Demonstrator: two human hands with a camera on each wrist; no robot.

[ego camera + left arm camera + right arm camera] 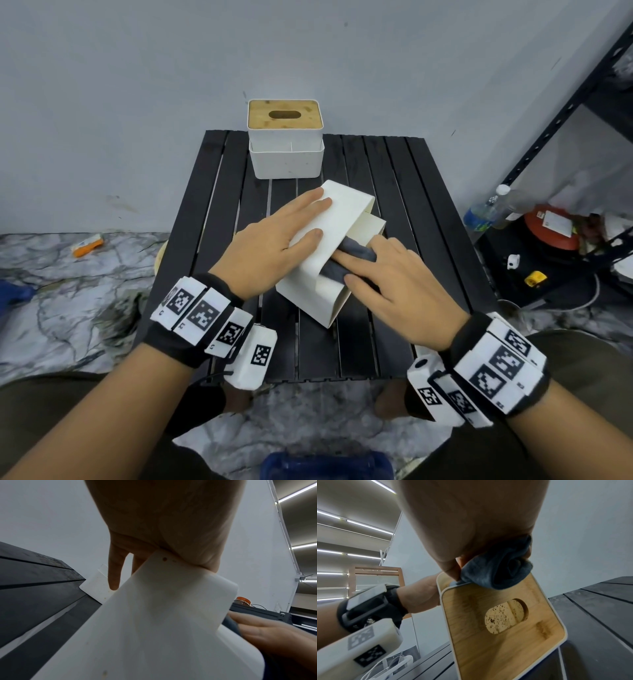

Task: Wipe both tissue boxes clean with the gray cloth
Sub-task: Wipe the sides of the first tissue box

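No legible text or labels

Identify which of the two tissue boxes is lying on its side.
The near tissue box, held under the left hand; the far tissue box stands upright by the wall.

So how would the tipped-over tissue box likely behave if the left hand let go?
Probably stiff: the tissue box keeps flat, hard-looking walls under the left hand. Likely light, since its wooden slot shows it hollow. Lying on its side, it may slide under the gray cloth.

You see a gray cloth (356,255), white box (318,240), tan wood lid (503,622), black slatted table (394,192), your black-and-white checkered wristbands (202,311), marbled gray floor (68,308).
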